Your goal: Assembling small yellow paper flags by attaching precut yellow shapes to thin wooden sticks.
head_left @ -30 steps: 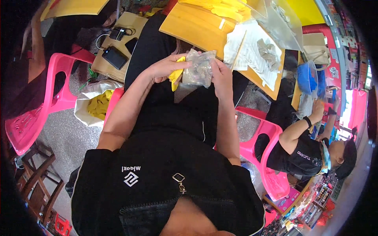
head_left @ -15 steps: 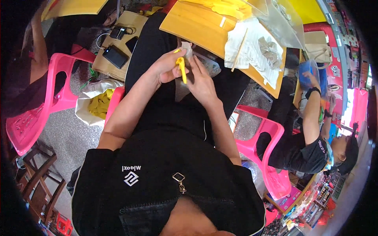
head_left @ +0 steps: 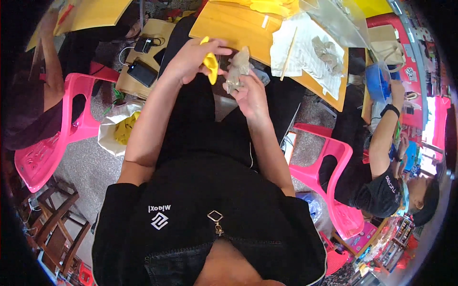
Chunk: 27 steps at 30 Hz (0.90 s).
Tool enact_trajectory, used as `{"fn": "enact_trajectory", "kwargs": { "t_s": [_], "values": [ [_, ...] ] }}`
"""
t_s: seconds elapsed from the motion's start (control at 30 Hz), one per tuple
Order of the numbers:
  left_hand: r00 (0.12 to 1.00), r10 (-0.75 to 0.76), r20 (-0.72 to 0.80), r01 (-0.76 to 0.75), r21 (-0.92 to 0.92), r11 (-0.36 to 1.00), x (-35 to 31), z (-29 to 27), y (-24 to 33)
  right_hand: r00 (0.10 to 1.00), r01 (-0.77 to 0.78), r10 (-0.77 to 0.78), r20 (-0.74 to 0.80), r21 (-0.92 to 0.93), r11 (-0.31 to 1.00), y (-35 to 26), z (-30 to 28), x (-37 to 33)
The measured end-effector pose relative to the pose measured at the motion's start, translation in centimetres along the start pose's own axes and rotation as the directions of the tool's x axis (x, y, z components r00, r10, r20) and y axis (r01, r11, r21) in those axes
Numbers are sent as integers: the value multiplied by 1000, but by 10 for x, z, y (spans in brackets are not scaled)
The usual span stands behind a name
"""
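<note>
Remotely, I watch the left hand (head_left: 193, 59), loosely spread, holding a yellow piece (head_left: 210, 62) just left of crumpled grey film (head_left: 238, 66), pointing outward from the right hand's (head_left: 252, 97) grip.

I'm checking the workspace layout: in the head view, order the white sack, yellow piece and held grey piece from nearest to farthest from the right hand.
From the right hand:
1. Grey piece, in its grip.
2. Yellow piece, leftward, at the left hand.
3. White sack, far left, on the floor.
</note>
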<state>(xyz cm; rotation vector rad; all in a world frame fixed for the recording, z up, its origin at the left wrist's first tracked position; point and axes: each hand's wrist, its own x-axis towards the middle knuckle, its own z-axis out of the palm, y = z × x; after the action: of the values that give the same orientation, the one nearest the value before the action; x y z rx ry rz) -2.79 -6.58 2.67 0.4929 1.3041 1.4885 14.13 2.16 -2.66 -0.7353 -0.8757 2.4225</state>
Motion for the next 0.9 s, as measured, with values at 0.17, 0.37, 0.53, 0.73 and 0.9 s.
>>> {"fn": "enact_trajectory", "kwargs": {
  "t_s": [0.17,0.37,0.53,0.73,0.9],
  "values": [
    [986,-167,24,165,91,982,-2,1,-34,986,-84,79,145,25,996,-12,10,-15],
    [994,-11,-110,-1,-109,994,2,13,-50,993,-105,110,48,-97,990,-12,8,-20],
    [993,51,-109,-64,-115,991,3,12,-61,994,-99,93,-57,-113,989,-6,3,-15],
    [999,-16,-47,8,-150,989,-4,20,-52,994,-107,106,-32,-55,993,-4,2,-14],
    [998,-44,-40,41,-74,996,-2,17,-57,993,36,-44,-106,-83,996,-1,-12,-9]
  ]
}}
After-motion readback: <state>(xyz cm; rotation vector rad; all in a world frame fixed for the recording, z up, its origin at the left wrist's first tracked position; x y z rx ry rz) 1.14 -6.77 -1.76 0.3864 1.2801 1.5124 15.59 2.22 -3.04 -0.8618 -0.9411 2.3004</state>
